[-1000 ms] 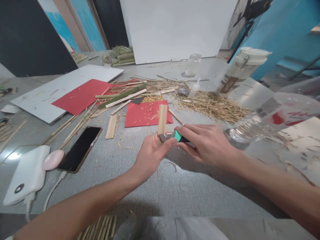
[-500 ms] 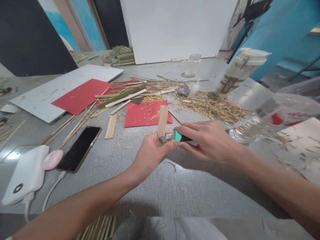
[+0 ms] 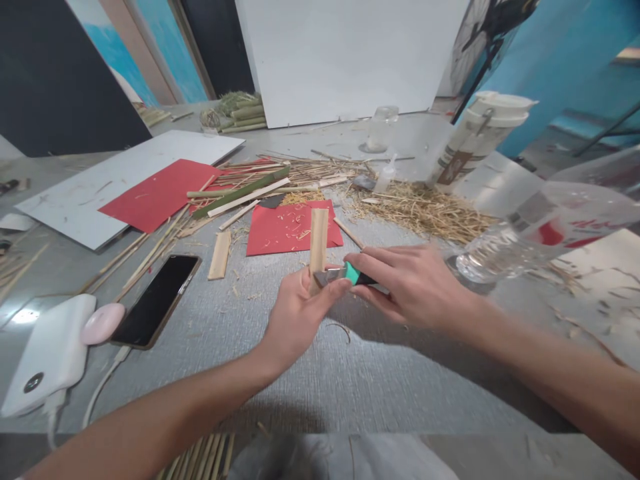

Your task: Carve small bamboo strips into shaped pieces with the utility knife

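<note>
Knife (image 3: 352, 273) tilts differently than earlier; blade (image 3: 332, 274) crosses wooden strip (image 3: 319, 239), long axis up-down, mid-frame. Left fingers (image 3: 331, 293) clamp strip's lower end; right fingers (image 3: 383, 259), rightward, grip knife.

Mid-frame, the left hand (image 3: 295, 313) hides the lower end of the wooden strip (image 3: 319, 240), the right hand (image 3: 407, 280) much of the knife (image 3: 352, 273). The bottom edge cuts off some sticks (image 3: 204, 457).

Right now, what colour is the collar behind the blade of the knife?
The knife collar is mint green, showing best in the head view.
</note>
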Motion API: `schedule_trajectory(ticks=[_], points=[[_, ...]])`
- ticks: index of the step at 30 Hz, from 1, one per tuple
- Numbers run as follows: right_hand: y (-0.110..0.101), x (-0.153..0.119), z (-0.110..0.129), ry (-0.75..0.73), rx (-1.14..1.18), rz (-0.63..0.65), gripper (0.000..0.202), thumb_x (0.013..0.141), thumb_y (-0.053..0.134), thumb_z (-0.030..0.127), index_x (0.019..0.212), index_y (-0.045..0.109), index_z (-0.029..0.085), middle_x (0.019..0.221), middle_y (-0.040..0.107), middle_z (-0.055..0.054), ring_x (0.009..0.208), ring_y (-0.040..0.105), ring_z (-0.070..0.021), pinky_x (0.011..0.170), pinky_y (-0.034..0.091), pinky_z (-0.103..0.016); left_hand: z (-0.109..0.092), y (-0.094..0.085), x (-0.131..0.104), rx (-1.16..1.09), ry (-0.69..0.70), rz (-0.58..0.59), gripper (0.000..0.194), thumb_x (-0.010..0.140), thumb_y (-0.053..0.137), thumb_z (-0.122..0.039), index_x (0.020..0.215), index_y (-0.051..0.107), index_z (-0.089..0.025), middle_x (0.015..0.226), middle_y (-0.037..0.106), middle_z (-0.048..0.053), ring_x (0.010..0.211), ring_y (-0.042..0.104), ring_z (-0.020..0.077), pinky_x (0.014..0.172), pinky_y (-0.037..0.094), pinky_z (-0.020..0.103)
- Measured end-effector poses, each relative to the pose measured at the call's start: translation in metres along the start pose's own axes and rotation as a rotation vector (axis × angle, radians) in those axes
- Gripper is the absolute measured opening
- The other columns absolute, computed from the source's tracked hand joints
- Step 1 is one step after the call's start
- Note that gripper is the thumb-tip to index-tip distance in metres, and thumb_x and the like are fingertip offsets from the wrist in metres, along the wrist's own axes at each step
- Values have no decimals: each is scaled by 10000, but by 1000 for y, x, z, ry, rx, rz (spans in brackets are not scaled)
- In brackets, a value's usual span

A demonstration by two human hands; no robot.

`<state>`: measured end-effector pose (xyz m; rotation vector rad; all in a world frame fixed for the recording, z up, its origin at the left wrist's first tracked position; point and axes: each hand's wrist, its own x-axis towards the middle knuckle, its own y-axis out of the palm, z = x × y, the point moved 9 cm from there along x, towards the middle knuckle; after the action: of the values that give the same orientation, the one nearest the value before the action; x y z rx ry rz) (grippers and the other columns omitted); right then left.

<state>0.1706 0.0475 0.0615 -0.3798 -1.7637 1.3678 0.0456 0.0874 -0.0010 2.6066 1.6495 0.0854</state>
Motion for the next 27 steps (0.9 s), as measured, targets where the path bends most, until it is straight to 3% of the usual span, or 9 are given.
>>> schedule_trajectory(ticks=[3, 8, 13, 17, 22, 25, 27], points=[[1, -2, 5, 47, -28, -50, 343, 1149, 429, 419, 1078, 650, 167, 832, 710, -57, 659, 619, -180, 596, 317, -339, 0, -2, -2, -18, -15, -23, 278, 918, 804, -470, 889, 755, -198, 716, 594, -28, 684, 487, 130, 691, 428, 271], [1, -4, 13, 118, -50, -115, 286, 1136, 474, 384, 1024, 625, 169, 808, 692, -45, 664, 630, -172, 604, 331, -322, 5, -3, -3, -78, -46, -36, 376, 913, 819, -487, 767, 623, -201, 594, 346, -84, 555, 280, 93, 541, 274, 257], [-2, -1, 14, 188, -24, -152, 261, 1128, 504, 367, 976, 598, 177, 766, 671, -25, 626, 595, -155, 577, 298, -315, 3, -3, -5, -90, 6, -70, 557, 954, 753, -571, 692, 409, -221, 590, 287, -87, 533, 219, 82, 507, 200, 265], [-5, 5, 8, 103, 30, -129, 305, 1135, 486, 404, 1009, 630, 166, 792, 696, -48, 627, 596, -162, 576, 295, -327, 0, -3, -1, -48, -5, -76, 517, 916, 795, -562, 688, 495, -207, 594, 338, -80, 547, 263, 86, 517, 251, 255], [-5, 6, -1, -21, 51, -30, 342, 1140, 469, 431, 1110, 678, 162, 868, 737, -70, 652, 619, -172, 590, 286, -347, -5, 0, 3, -1, -10, -18, 291, 886, 842, -462, 850, 749, -188, 750, 603, -22, 699, 486, 122, 657, 433, 241], [-6, 5, -2, -22, 38, -14, 350, 1144, 457, 423, 1115, 678, 153, 859, 729, -65, 649, 620, -175, 593, 298, -350, -8, 2, 3, -17, 20, -5, 263, 905, 829, -437, 850, 763, -188, 792, 662, -4, 757, 547, 136, 723, 473, 249], [-5, 5, 1, -9, 32, -28, 351, 1145, 456, 422, 1106, 670, 147, 831, 713, -56, 638, 614, -175, 585, 306, -347, -7, 3, 0, -45, 24, -9, 282, 919, 816, -443, 824, 743, -188, 736, 625, -17, 713, 522, 126, 711, 468, 247]])
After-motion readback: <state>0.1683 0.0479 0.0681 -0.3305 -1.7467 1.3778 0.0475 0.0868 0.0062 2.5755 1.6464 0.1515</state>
